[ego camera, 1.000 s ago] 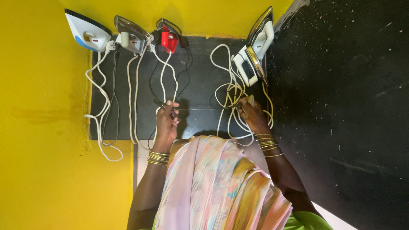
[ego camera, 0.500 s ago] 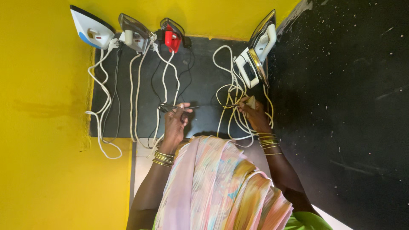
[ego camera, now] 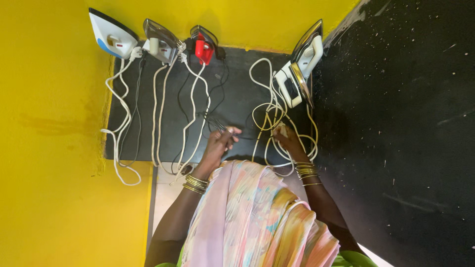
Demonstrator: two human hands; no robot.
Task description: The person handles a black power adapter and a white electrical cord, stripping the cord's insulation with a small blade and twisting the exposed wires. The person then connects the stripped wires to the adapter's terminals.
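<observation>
Black cord [ego camera: 217, 124] pinched in left hand [ego camera: 217, 146] fingers; right hand [ego camera: 289, 142] seemingly gripping white cord [ego camera: 269, 113].

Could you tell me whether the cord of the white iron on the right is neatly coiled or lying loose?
Loose. The white cord sprawls in uneven, overlapping loops on the black shelf below the white iron, and the right hand rests among the loops.

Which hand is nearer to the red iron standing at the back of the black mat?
Left. The left hand sits below the red iron, pinching a thin black cord. The right hand is farther off, in the white cords beside the white iron.
</observation>
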